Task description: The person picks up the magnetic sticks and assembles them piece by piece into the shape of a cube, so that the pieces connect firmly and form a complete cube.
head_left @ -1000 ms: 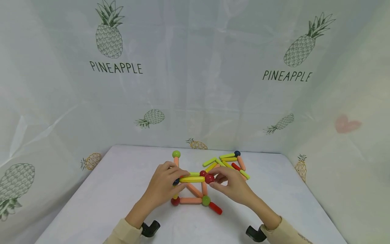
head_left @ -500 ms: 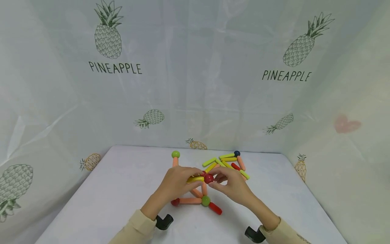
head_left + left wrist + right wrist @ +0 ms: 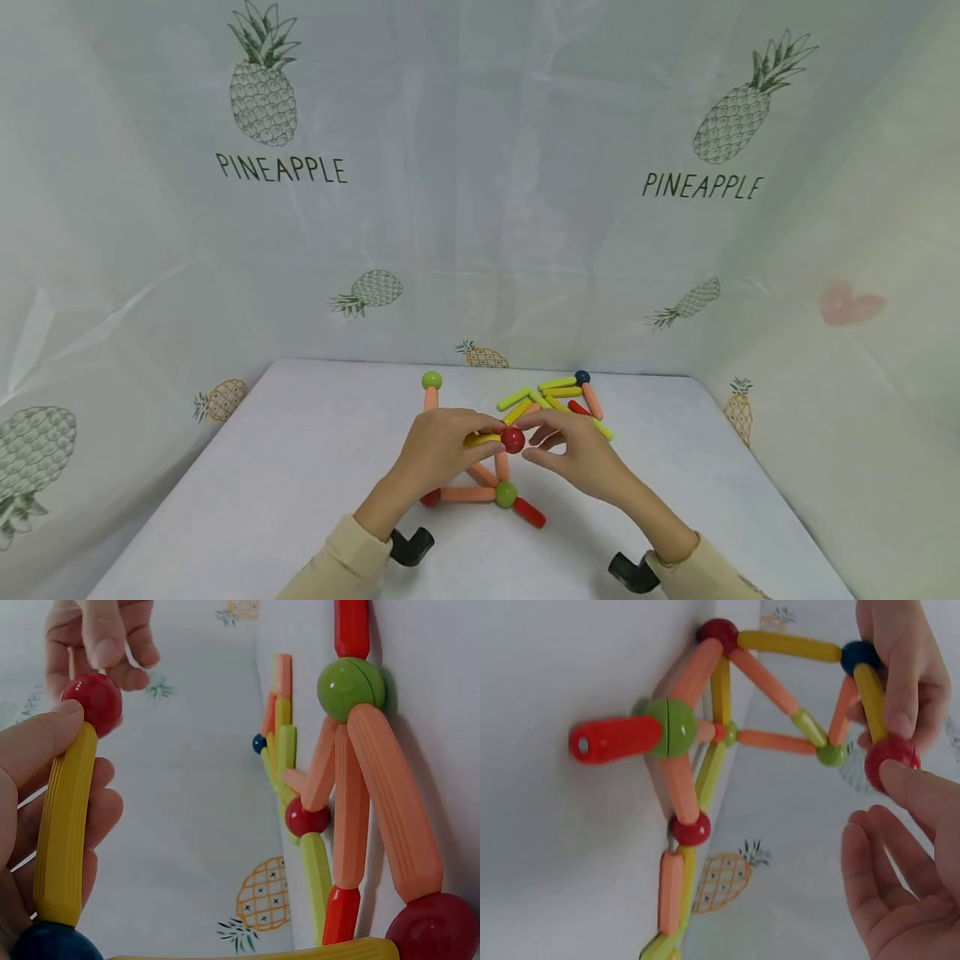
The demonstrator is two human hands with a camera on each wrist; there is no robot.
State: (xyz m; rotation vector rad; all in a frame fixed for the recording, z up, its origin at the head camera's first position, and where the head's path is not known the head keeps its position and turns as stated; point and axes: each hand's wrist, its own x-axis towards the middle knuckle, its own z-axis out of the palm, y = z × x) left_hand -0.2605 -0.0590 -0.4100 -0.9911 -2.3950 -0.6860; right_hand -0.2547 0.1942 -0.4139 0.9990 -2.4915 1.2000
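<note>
My left hand (image 3: 444,450) grips a yellow rod (image 3: 66,825), its thumb at the end beside a red ball (image 3: 94,703) and its other fingers behind. The rod's other end meets a dark blue ball (image 3: 56,945), from which a second yellow rod (image 3: 270,949) runs down to a dark red ball (image 3: 439,930) on the table. Close by, my right hand (image 3: 573,458) has its fingers spread; in the right wrist view one digit overlaps the red ball, and whether it touches I cannot tell. A green ball (image 3: 671,727) joins orange rods (image 3: 681,787) and a red rod (image 3: 615,739).
Several loose rods (image 3: 557,392) lie at the back right of the white table (image 3: 337,417), beside a dark blue ball (image 3: 582,377). A green ball (image 3: 431,380) on an orange rod stands behind my left hand. A pineapple-printed cloth (image 3: 480,208) hangs behind.
My left hand has slid rightward along the yellow rod, from the dark blue ball toward the red one. The right hand's thumb and fingers have loosened from the red ball.
</note>
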